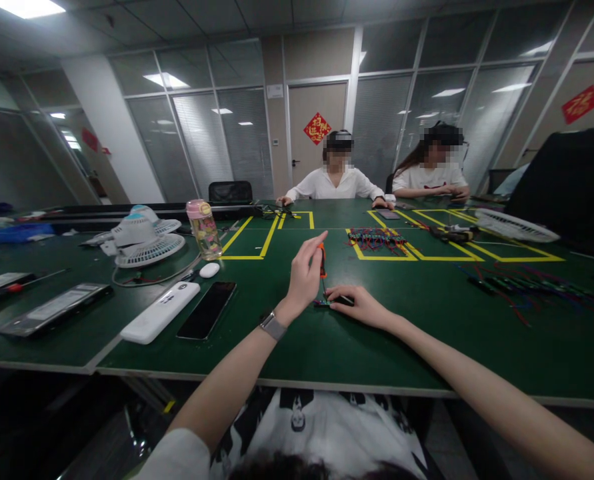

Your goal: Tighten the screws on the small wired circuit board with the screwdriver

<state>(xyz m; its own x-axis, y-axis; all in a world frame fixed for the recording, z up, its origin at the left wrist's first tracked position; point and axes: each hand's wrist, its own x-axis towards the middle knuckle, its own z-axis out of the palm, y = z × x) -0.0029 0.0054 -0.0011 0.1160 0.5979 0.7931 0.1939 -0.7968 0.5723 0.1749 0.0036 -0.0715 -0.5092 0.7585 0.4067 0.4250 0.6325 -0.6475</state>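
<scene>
My left hand (304,273) is raised over the green table (357,347), its fingers closed round a small orange-handled screwdriver (322,260) that stands upright with its tip down. The tip meets a small dark part (327,302) lying on the table. My right hand (359,305) rests flat beside it, fingers pressing on that part to hold it. A watch sits on my left wrist (273,326).
A black phone (207,309), a white power bank (161,311), a white mouse (209,269), a pink-lidded bottle (204,229) and a white fan (144,241) lie to the left. Bundles of coloured wires (377,239) lie ahead and right. Two people sit across the table.
</scene>
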